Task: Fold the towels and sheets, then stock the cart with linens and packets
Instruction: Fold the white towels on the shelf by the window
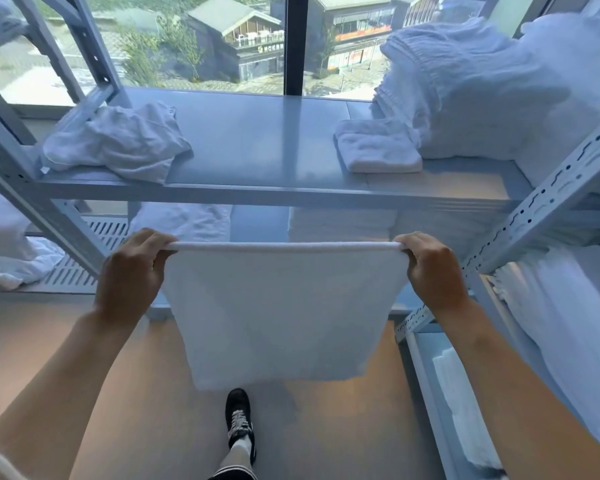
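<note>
Left hand point(132, 268) and right hand point(433, 268) each pinch a top corner of a white towel point(278, 317), fingers clamped on its folded upper edge. The towel hangs flat between them, in front of a metal shelf point(257, 147) and above the floor point(326, 427). On the shelf: a crumpled cloth point(118, 143) at left, a folded towel point(378, 147) at right, beside piled linen point(482, 91).

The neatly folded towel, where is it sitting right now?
In the head view, the folded towel lies on the right of the grey shelf, against a heap of white linen.
</note>
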Demonstrator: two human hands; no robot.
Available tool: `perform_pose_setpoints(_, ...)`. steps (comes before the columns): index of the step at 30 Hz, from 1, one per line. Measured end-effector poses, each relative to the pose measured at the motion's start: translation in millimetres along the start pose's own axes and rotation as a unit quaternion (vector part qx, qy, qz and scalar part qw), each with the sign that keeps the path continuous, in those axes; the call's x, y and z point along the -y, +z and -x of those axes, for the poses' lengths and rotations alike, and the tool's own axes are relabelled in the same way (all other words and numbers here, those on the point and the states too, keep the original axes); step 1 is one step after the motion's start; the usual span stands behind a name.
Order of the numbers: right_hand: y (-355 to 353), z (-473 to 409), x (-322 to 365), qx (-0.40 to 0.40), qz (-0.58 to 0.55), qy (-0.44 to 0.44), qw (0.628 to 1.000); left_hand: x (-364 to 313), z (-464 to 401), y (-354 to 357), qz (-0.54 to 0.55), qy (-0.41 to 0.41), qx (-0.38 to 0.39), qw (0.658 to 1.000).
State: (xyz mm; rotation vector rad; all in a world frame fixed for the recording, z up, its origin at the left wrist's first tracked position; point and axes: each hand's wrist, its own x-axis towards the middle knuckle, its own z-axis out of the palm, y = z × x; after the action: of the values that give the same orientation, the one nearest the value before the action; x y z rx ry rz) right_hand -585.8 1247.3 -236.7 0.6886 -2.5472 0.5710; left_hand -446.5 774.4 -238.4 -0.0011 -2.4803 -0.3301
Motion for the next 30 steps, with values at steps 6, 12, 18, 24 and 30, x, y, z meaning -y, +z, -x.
perform_pose_setpoints(6,26,-35,-1,0.009,0.013,0.008,1.000,26,-25,26,0.002,-0.011,0.007,1.000)
perform_pose_setpoints(12,58,-90,0,0.022,0.025,0.029,0.999,66,-81,59,0.018,-0.014,0.016,1.000)
perform_pose_setpoints(18,95,-145,4,0.012,0.044,0.056,0.997,117,-139,88,0.032,-0.009,0.016,0.999)
perform_pose_setpoints(24,123,-189,5,-0.037,0.072,0.063,0.995,149,-182,118,0.054,-0.024,0.014,0.998)
perform_pose_setpoints(30,149,-238,-9,-0.045,0.083,0.070,0.993,164,-228,158,0.044,-0.040,-0.010,0.998)
